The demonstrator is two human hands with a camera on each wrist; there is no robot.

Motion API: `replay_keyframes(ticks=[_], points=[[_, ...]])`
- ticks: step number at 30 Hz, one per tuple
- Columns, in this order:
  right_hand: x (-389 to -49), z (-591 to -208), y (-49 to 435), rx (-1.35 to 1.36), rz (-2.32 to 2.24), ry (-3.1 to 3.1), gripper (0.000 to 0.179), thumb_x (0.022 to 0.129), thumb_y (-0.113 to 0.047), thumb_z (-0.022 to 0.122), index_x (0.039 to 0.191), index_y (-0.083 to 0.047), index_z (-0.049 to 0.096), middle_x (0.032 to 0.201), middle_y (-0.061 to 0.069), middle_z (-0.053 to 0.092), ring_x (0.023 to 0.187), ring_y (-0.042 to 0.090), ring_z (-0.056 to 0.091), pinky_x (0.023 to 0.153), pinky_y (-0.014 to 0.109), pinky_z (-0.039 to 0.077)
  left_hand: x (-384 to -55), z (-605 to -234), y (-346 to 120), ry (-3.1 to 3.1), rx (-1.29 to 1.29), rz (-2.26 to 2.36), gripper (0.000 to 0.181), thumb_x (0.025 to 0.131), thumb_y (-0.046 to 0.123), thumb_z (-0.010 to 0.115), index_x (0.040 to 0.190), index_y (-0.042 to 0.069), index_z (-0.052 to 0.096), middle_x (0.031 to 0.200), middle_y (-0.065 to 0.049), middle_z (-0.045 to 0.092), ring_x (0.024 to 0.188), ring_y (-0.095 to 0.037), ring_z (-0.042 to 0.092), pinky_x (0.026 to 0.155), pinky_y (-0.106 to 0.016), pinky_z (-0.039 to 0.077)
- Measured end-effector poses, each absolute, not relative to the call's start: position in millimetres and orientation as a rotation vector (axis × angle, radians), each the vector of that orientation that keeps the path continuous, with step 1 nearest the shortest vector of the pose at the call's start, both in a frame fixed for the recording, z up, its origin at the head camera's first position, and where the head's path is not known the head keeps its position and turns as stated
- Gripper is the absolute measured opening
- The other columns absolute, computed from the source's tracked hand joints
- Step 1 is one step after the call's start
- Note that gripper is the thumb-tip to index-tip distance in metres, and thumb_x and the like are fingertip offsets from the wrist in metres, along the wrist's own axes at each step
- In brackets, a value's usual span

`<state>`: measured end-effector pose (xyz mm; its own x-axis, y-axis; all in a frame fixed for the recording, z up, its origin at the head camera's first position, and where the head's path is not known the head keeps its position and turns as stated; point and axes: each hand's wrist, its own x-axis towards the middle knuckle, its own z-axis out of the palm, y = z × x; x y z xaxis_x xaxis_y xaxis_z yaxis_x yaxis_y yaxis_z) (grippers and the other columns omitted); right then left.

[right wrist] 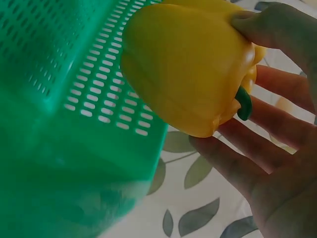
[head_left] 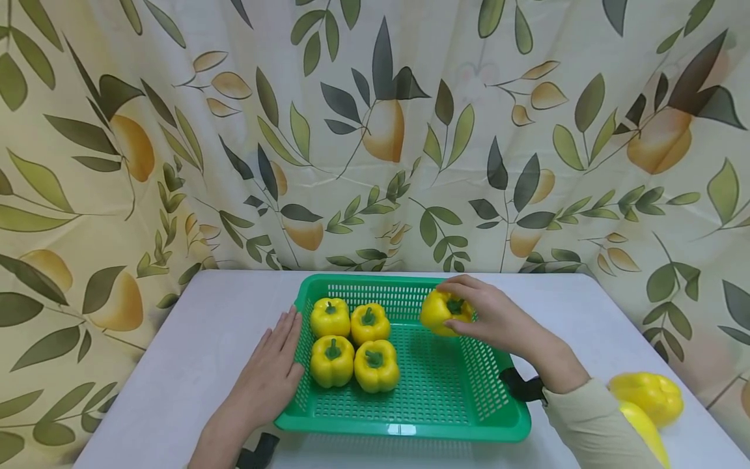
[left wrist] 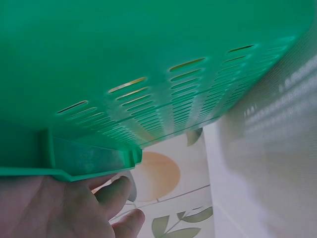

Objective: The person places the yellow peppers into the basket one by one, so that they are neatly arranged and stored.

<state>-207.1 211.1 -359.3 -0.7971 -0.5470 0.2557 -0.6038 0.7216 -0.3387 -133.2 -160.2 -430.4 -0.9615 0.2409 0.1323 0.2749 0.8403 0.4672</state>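
Note:
A yellow bell pepper (head_left: 438,313) with a green stem is held in my right hand (head_left: 489,312) over the far right part of the green basket (head_left: 404,427). In the right wrist view, thumb and fingers spread round the same pepper (right wrist: 183,64), beside the slotted basket wall (right wrist: 106,89). My left hand (head_left: 271,371) lies with straight fingers along the basket's left rim. From the left wrist, that hand (left wrist: 74,208) shows under the basket's rim (left wrist: 89,174). Several yellow peppers (head_left: 332,361) stand stem up in two rows on the basket's left side.
More yellow peppers (head_left: 647,394) lie on the white table (head_left: 234,306) at the right, partly behind the right sleeve (head_left: 594,423). A curtain (head_left: 363,215) printed with leaves and fruit hangs behind the table. Black straps (head_left: 521,385) circle the wrists.

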Motion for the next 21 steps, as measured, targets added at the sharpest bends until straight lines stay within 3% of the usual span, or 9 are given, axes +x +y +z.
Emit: replay_keyframes(ticks=[16, 21], points=[[-218.9, -377.1, 190.2, 0.994, 0.634, -2.781, 0.045, 0.08, -0.01, 0.077, 0.123, -0.004, 0.065, 0.127, 0.009, 0.063, 0.105, 0.022, 0.061, 0.084, 0.035, 0.058, -133.7, -430.9, -160.9, -2.947, -0.416, -0.763, 0.068, 0.098, 0.013, 0.043, 0.158, 0.005, 0.012, 0.168, -0.007, 0.005, 0.155, -0.029, 0.01, 0.124, -0.056, 0.015], [-222.9, -381.9, 184.4, 1.007, 0.582, -2.81, 0.045, 0.081, -0.012, 0.076, 0.125, -0.005, 0.065, 0.128, 0.01, 0.063, 0.107, 0.023, 0.062, 0.088, 0.039, 0.057, -133.7, -430.9, -161.2, -2.945, -0.421, -0.757, 0.069, 0.098, 0.013, 0.044, 0.158, 0.005, 0.013, 0.168, -0.007, 0.005, 0.155, -0.029, 0.01, 0.124, -0.056, 0.016]])
